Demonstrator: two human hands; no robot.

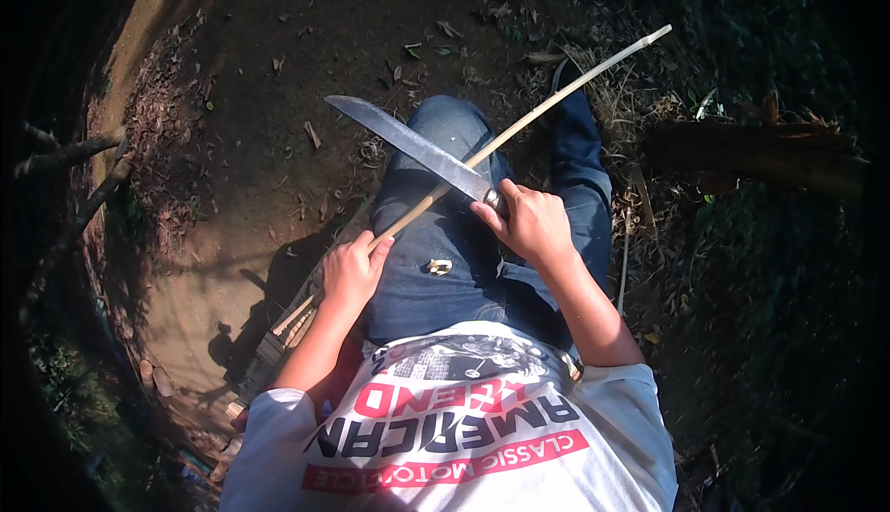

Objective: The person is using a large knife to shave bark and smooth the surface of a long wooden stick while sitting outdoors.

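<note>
My left hand (350, 274) is closed around the lower end of a long, pale bamboo strip (565, 92). The strip slants up over my jeans to the far right, ending at a knobby joint. In my right hand (533, 223) I grip a machete (408, 140) by its handle, which my fingers mostly cover. Its broad grey blade points to the far left and crosses over the strip above my thigh. Blade and strip look to be touching where they cross. A small pale chip (438, 266) lies on the jeans between my hands.
I sit on a low wooden seat (269, 353), partly hidden by my left arm. To the right lies a thick, dark log (756, 155). Dry leaves and shavings (640, 109) litter the dirt around my foot. Bare branches (69, 155) reach in at the left.
</note>
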